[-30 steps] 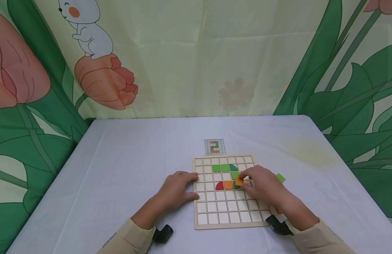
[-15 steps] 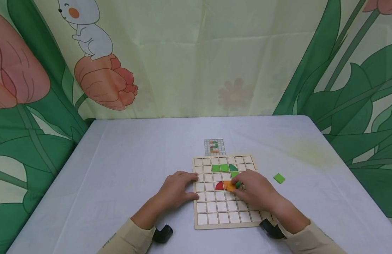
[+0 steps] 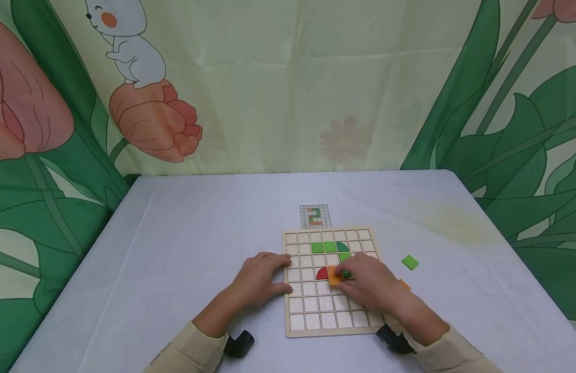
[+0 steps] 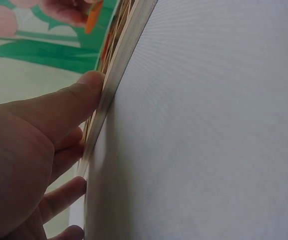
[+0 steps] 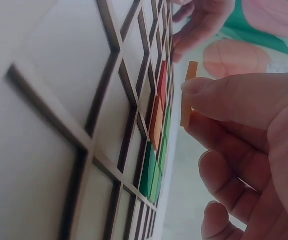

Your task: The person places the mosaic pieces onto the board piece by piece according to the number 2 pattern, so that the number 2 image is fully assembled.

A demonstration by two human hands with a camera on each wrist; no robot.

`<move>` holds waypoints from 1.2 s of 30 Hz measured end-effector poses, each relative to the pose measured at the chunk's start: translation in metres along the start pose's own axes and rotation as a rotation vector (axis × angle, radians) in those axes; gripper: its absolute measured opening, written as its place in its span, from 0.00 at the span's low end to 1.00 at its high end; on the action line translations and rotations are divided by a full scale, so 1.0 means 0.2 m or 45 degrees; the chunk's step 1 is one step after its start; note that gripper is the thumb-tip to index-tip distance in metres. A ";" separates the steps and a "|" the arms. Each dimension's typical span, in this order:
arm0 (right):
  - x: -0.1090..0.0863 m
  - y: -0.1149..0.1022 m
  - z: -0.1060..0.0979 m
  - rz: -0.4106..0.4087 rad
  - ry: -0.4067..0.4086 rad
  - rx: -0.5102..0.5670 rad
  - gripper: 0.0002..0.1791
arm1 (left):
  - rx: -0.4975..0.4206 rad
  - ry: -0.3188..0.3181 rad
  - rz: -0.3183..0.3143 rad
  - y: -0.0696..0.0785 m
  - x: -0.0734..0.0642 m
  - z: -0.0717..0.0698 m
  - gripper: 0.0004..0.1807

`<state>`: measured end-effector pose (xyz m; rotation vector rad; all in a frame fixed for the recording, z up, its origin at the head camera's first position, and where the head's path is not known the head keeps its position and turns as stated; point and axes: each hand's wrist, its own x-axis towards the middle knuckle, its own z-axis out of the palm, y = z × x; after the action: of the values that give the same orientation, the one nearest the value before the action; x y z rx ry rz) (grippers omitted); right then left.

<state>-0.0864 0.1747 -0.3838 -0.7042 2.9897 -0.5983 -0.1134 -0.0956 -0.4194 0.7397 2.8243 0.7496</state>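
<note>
My right hand (image 3: 374, 282) pinches a square orange tile (image 5: 187, 95) between thumb and fingers. The tile is held above the wooden grid board (image 3: 315, 334), apart from it in the right wrist view. In the head view it overlaps the orange tile set in the board (image 5: 155, 125), beside a red quarter-circle tile (image 3: 322, 273). A dark green tile (image 3: 346, 274) shows partly behind my right fingers. My left hand (image 3: 257, 280) touches the board's left edge with thumb and fingertips, the thumb tip (image 4: 91, 80) right at the frame.
Light green square tiles (image 3: 324, 247) and a dark green quarter-circle (image 3: 342, 246) sit in the board's upper rows. A small pattern card (image 3: 315, 215) lies behind the board. Right of it lie a loose green tile (image 3: 410, 262) and an orange one (image 3: 404, 284), partly behind my wrist.
My right hand has moved left and slightly nearer with the orange tile, from over the dark green tile to over the set orange one. My left hand has stayed put.
</note>
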 end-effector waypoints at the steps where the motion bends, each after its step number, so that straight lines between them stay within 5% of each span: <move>1: 0.00 0.00 0.00 -0.008 0.000 -0.001 0.06 | 0.000 0.000 0.002 0.00 0.00 0.00 0.32; 36: 0.03 -0.03 0.06 -0.187 -0.078 -0.023 0.06 | 0.008 -0.002 -0.009 0.00 0.00 0.01 0.32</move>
<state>-0.0882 0.1628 -0.3924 -0.9319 2.9090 -0.5444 -0.1139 -0.0946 -0.4213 0.7310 2.8277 0.7391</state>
